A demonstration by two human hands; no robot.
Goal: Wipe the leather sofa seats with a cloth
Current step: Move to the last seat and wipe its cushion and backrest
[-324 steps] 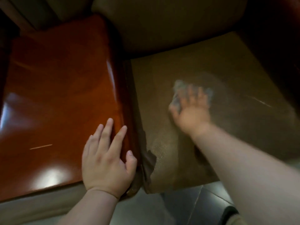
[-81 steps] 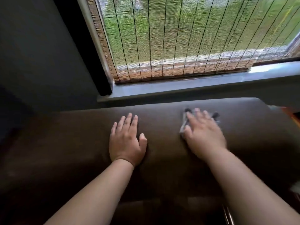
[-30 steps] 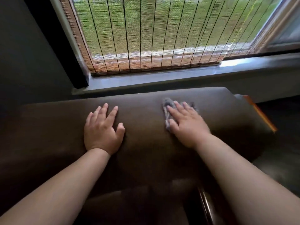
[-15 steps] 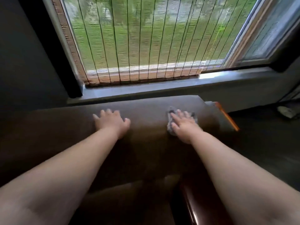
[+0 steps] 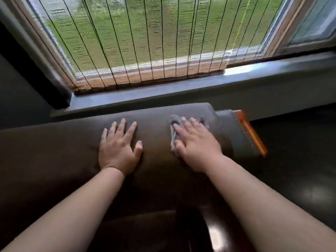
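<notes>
Change: your right hand and the small grey cloth under it now sit nearer the right end of the dark brown leather sofa backrest than a second ago; your left hand has kept its place on the leather.
Right hand: your fingers are spread straight and press flat on the cloth, not curled round it.
Cloth: it lies on the rounded top of the backrest, showing only past your fingertips and beside your thumb.
Left hand: open, palm down on the leather, apart from the cloth.
Right end: a glossy orange-brown wooden armrest edge lies just beyond the backrest.
Behind: a grey window sill runs under a woven bamboo blind.
</notes>
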